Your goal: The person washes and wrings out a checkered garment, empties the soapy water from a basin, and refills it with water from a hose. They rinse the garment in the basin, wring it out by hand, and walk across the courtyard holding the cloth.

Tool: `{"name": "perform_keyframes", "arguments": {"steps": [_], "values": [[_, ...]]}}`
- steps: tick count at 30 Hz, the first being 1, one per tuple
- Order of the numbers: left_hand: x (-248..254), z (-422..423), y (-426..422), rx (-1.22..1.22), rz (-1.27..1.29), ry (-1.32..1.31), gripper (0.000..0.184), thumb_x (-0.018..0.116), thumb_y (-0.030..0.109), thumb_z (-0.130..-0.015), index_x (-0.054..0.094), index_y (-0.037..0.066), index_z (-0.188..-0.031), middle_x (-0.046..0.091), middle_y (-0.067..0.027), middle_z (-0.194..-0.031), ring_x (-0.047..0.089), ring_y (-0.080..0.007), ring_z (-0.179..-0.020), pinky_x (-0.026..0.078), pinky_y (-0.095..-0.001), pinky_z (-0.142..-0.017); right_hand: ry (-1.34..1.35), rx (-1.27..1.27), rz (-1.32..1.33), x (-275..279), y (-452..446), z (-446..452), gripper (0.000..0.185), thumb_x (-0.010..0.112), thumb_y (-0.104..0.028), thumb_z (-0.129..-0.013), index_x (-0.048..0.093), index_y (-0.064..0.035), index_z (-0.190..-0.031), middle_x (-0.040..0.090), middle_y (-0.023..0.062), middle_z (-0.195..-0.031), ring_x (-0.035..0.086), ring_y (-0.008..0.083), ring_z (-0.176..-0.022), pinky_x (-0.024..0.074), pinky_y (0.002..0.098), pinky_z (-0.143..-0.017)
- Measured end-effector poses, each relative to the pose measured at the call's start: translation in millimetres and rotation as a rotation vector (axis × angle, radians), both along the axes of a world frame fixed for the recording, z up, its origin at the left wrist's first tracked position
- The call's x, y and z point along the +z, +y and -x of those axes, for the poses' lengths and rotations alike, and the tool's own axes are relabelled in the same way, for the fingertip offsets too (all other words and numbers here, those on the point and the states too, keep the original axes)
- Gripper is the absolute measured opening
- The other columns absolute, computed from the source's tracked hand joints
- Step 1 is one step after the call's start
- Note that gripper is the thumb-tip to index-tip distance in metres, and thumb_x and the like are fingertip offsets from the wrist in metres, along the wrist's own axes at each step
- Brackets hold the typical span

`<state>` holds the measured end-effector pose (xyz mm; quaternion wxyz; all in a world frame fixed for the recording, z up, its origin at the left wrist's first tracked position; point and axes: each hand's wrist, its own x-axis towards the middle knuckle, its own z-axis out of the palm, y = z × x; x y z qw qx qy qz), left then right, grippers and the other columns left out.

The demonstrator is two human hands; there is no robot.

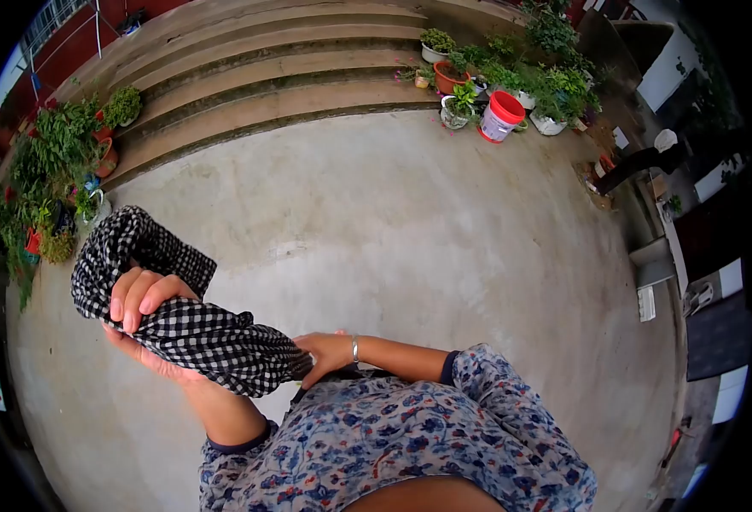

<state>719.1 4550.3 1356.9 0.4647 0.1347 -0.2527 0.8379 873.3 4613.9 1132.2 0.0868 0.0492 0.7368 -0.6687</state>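
A black-and-white checked cloth point(214, 341) is bunched up and stretches from the left towards the front of my floral shirt point(410, 427). My left hand point(150, 311) is wrapped round its thicker part, with the fingers curled over the fabric. One end of the cloth loops up and over beyond that hand. At the narrow, gathered end, my right hand point(326, 354) grips the fabric close to my chest. A silver bracelet point(355, 348) circles the right wrist. Part of the right fingers is hidden behind the cloth.
Wide steps point(282, 77) cross the far side of the concrete floor point(410, 222). Potted plants point(52, 162) line the left edge. More pots and a red-rimmed bucket point(502, 117) are at the back right. A dark cloth point(717, 337) lies at the far right.
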Motion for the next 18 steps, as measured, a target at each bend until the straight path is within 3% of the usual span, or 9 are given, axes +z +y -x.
{"name": "perform_keyframes", "arguments": {"steps": [2,3,5,7,9,11,13,15,18], "values": [[7,3,45,-0.053,-0.009,0.012,0.022,0.068,0.002,-0.076,0.048,0.012,-0.079,0.048,0.0039,-0.073,0.051,-0.0067,-0.068,0.042,-0.026,-0.073,0.208,-0.141,-0.124,0,40,10,0.081,0.083,-0.032,-0.059,0.049,-0.004,-0.127,0.054,0.0137,-0.126,0.049,0.0255,-0.118,0.0378,0.035,-0.099],[14,4,65,-0.092,-0.013,0.024,0.022,0.068,0.003,-0.076,0.049,0.012,-0.079,0.049,0.004,-0.073,0.051,-0.0064,-0.068,0.042,-0.0258,-0.073,0.212,-0.193,-0.098,2,56,17,0.092,0.084,-0.035,-0.057,0.042,-0.0056,-0.133,0.045,0.0152,-0.134,0.04,0.03,-0.126,0.0327,0.0378,-0.104],[16,6,104,-0.122,0.013,0.073,0.022,0.071,0.007,-0.076,0.049,0.012,-0.077,0.049,0.0045,-0.074,0.05,-0.0058,-0.067,0.041,-0.0254,-0.072,0.093,-0.292,0.115,4,81,24,0.097,0.084,-0.036,-0.056,0.038,-0.0066,-0.136,0.045,0.0155,-0.133,0.041,0.0329,-0.125,0.0327,0.0394,-0.104],[21,8,150,-0.142,0.008,0.075,0.022,0.071,0.01,-0.077,0.049,0.012,-0.076,0.049,0.0044,-0.073,0.05,-0.006,-0.066,0.04,-0.0256,-0.072,0.248,-0.379,-0.208,-47,118,49,0.099,0.084,-0.038,-0.056,0.037,-0.0071,-0.137,0.044,0.0155,-0.135,0.041,0.0331,-0.125,0.0331,0.0399,-0.104],[21,10,186,-0.139,0.049,0.096,0.025,0.073,0.021,-0.079,0.05,0.011,-0.076,0.048,0.0039,-0.073,0.05,-0.0067,-0.066,0.04,-0.0262,-0.071,0.272,-0.439,-0.421,-52,154,58,0.07,0.079,-0.03,-0.069,0.048,-0.0103,-0.128,0.053,0.0151,-0.125,0.05,0.0256,-0.117,0.0378,0.0366,-0.099],[12,14,209,-0.127,0.11,0.138,0.032,0.073,0.033,-0.079,0.051,0.011,-0.077,0.048,0.0036,-0.073,0.049,-0.008,-0.066,0.039,-0.0273,-0.072,0.052,-0.403,-0.287,-63,197,61,0.037,0.068,-0.014,-0.08,0.056,-0.0075,-0.115,0.063,0.0087,-0.109,0.058,0.0173,-0.1,0.0437,0.0303,-0.088],[-4,29,258,-0.078,0.146,0.164,0.044,0.071,0.049,-0.077,0.05,0.01,-0.077,0.048,0.003,-0.074,0.048,-0.0092,-0.067,0.038,-0.0283,-0.073,0.143,-0.707,0.162,-89,265,60,0.019,0.057,-0.004,-0.086,0.056,-0.0047,-0.106,0.063,0.0014,-0.095,0.058,0.01,-0.087,0.0458,0.0243,-0.076],[-22,47,302,0.075,0.279,0.277,0.047,0.071,0.052,-0.076,0.05,0.01,-0.077,0.046,0.0028,-0.074,0.047,-0.0097,-0.068,0.037,-0.0296,-0.074,0.206,-0.959,0.076,-96,339,49,0.015,0.053,-0.009,-0.09,0.056,-0.007,-0.104,0.06,-0.0018,-0.092,0.058,0.0086,-0.085,0.0472,0.025,-0.07],[-54,76,364,0.26,0.56,0.481,0.039,0.064,0.045,-0.083,0.049,0.01,-0.077,0.045,0.0011,-0.072,0.047,-0.0127,-0.068,0.038,-0.0316,-0.075,0.084,-1.282,0.547,-50,441,26,0.015,0.049,-0.016,-0.093,0.055,-0.0115,-0.106,0.061,0.0004,-0.093,0.059,0.0098,-0.089,0.0491,0.0266,-0.073]]}}
